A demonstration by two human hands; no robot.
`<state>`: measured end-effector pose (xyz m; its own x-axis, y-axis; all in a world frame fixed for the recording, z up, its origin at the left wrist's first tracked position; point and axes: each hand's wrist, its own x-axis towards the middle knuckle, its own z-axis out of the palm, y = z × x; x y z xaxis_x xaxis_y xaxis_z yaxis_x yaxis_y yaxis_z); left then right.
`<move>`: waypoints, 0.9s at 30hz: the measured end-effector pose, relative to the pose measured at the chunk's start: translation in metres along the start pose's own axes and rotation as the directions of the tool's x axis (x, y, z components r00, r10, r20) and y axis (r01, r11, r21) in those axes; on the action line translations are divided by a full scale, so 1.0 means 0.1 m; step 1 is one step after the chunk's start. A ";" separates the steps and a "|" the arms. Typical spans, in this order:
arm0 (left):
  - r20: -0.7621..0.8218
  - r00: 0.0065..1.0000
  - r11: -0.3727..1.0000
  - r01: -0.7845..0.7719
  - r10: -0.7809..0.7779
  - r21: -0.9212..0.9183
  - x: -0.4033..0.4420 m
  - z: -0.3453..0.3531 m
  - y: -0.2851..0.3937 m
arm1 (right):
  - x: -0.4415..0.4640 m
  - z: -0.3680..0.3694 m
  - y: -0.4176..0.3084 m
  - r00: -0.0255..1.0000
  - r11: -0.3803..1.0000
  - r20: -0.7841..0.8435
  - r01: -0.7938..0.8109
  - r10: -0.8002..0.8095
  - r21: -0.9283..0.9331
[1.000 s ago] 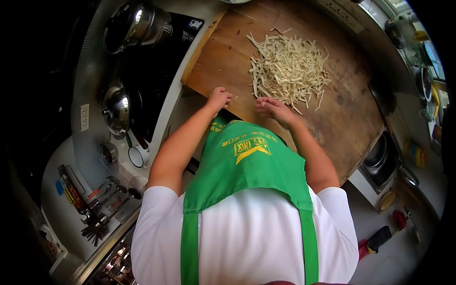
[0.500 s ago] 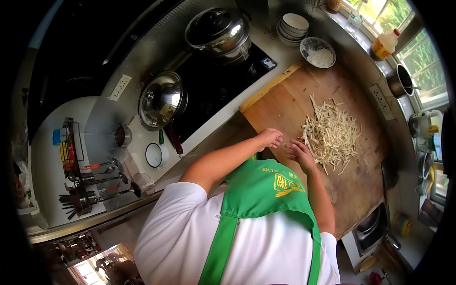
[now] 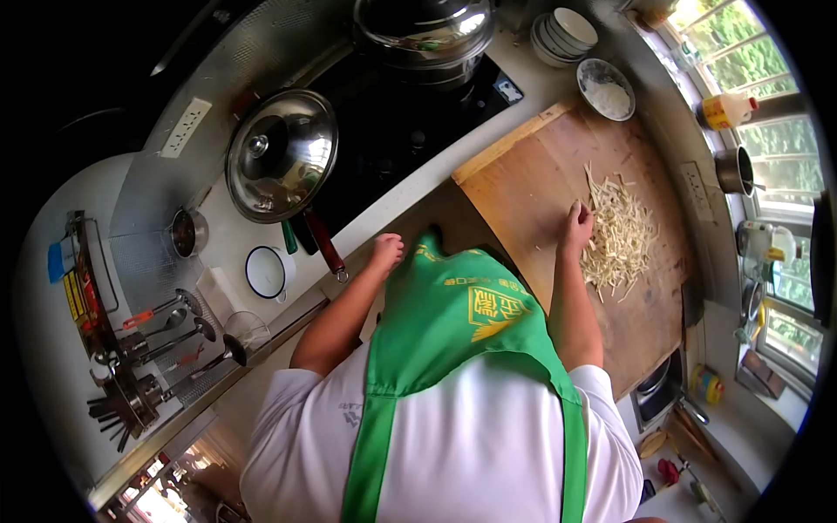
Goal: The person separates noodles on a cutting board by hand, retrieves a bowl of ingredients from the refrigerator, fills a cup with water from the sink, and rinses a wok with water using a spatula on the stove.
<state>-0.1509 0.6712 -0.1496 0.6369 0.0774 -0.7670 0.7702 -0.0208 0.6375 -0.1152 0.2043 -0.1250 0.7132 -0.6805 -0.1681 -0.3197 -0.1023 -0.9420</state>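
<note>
Pale cut noodles [image 3: 621, 235] lie in a loose heap on the brown wooden board [image 3: 514, 187]. My right hand [image 3: 576, 228] is at the left edge of the heap, over the board, its fingers drawn together; whether a noodle is between them is too small to tell. Off the board, beside the green apron [image 3: 445, 305], my left hand [image 3: 386, 250] hangs in the air near the counter edge with its fingers curled closed. Nothing shows in it.
A lidded wok [image 3: 283, 157] and a large steel pot [image 3: 425, 39] stand at the black stove [image 3: 384, 144]. Beyond the board are a bowl of flour [image 3: 606, 90] and stacked bowls [image 3: 562, 37]. A white enamel mug [image 3: 267, 272] and a ladle rack [image 3: 131, 349] are at left.
My hands, close together before, have moved apart: the left towards the stove side, the right forward to the noodles. The view has turned, showing more of the stove and window.
</note>
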 end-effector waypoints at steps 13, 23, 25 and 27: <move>0.023 0.999 0.999 0.043 -0.043 0.015 -0.06 -0.34 -0.26 | 0.95 -0.47 -0.45 0.989 0.982 -0.010 -0.145 0.147 0.120; -0.022 1.000 0.999 -0.017 0.018 0.044 -0.42 0.79 0.51 | 1.32 -2.31 -0.16 0.869 0.949 -0.475 -0.020 -0.138 -0.314; 0.101 0.992 0.971 -0.099 0.079 0.219 -0.56 1.04 0.62 | 1.57 -1.65 -0.41 0.997 0.988 -0.058 -0.031 0.040 0.152; 0.068 0.995 0.980 -0.083 0.072 0.181 -0.62 1.15 0.60 | 1.81 -1.01 -0.77 0.981 0.937 0.184 -0.116 0.057 0.329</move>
<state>-0.1405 0.5508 -0.0724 0.6914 0.0078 -0.7224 0.7078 -0.2076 0.6752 -0.0243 0.0153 -0.0536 0.7961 -0.5405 -0.2721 -0.1771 0.2220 -0.9588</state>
